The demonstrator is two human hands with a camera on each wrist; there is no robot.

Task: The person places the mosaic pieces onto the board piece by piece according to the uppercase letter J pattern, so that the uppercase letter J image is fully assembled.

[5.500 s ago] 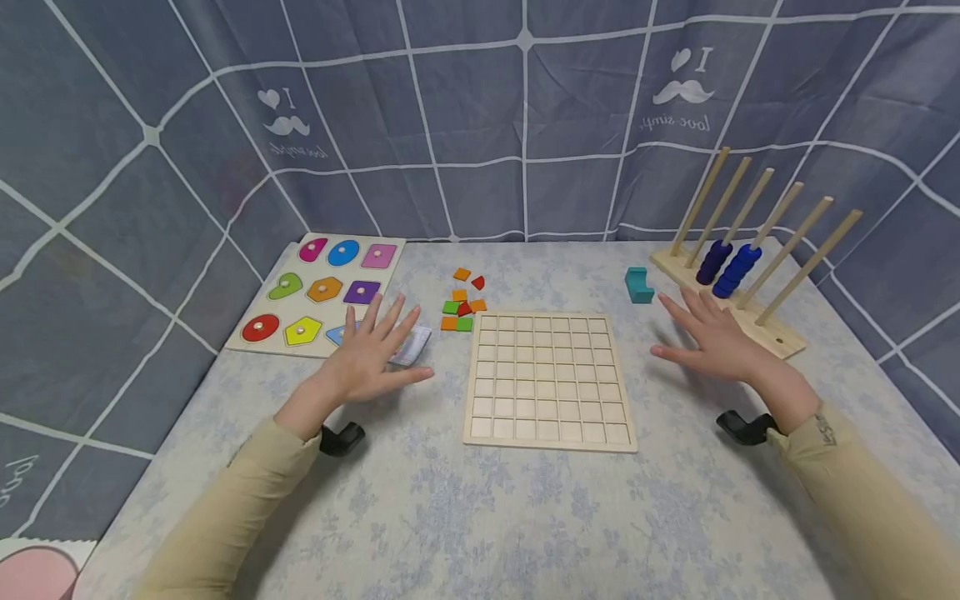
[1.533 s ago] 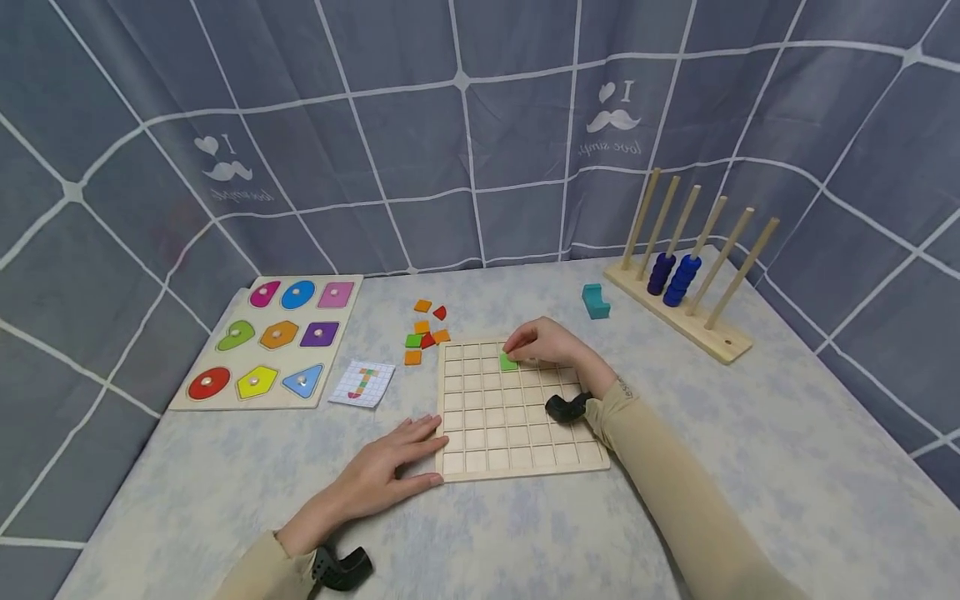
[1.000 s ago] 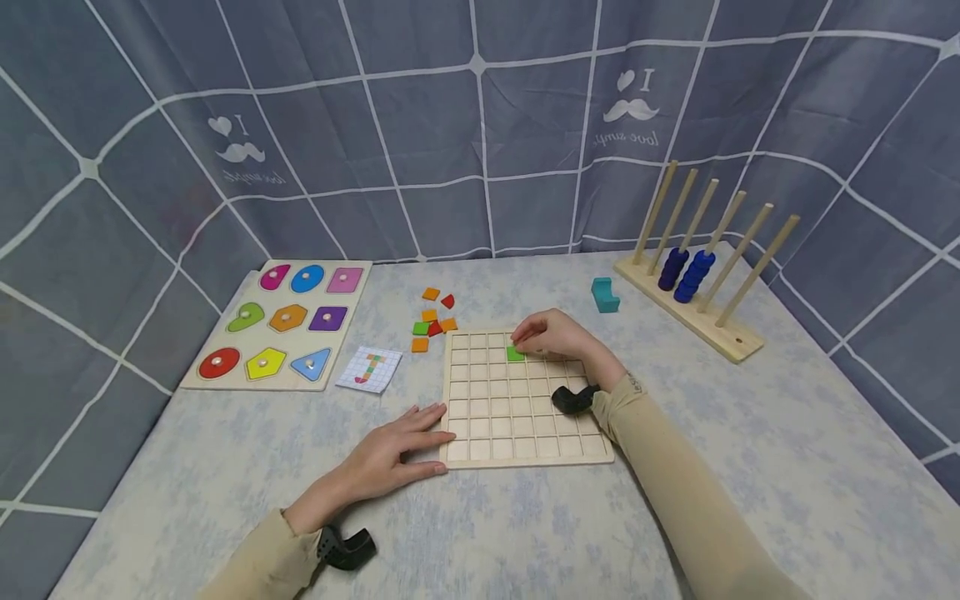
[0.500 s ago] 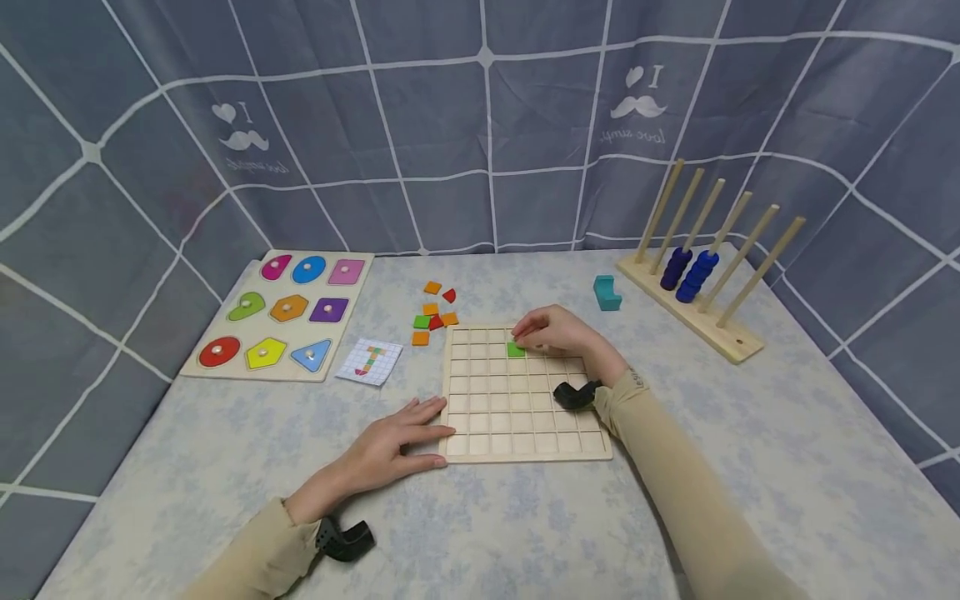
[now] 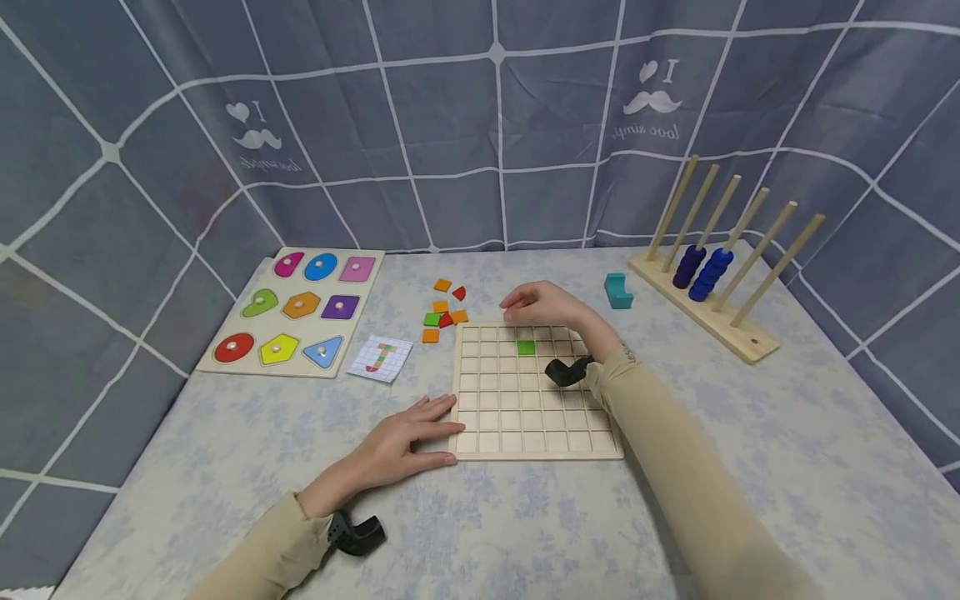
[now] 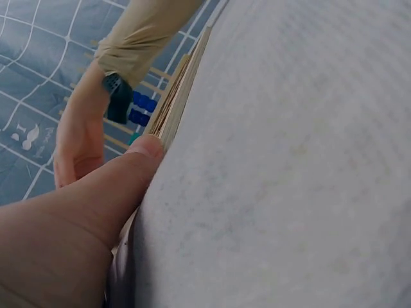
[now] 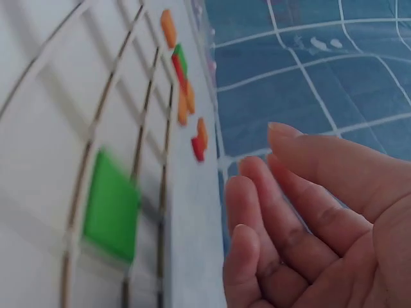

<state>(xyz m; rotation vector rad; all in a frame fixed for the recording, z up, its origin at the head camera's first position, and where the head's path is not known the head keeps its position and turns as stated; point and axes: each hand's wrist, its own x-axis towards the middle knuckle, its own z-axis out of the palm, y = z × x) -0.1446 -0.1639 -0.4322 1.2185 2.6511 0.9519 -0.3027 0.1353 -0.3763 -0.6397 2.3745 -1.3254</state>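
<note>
A pale wooden grid board (image 5: 517, 418) lies flat on the table, with one green square tile (image 5: 526, 347) in a cell of its second row from the back. In the right wrist view this green tile (image 7: 110, 206) sits between the board's ridges. My right hand (image 5: 553, 305) hovers over the board's back edge, fingers loosely bent and holding nothing. My left hand (image 5: 401, 440) rests against the board's left edge with its fingers spread. In the left wrist view, my thumb (image 6: 122, 179) touches the board's edge.
Loose orange, red and green pieces (image 5: 431, 336) lie behind and left of the board. A pattern card (image 5: 381, 358) sits near a shape puzzle (image 5: 367, 290) at the left. To the right stand a teal block (image 5: 618, 292) and a peg rack (image 5: 742, 337) with blue beads.
My right hand, spread at the right at first, later held the green tile on the board; now it has let go and moved back. My left hand came to the board's edge.
</note>
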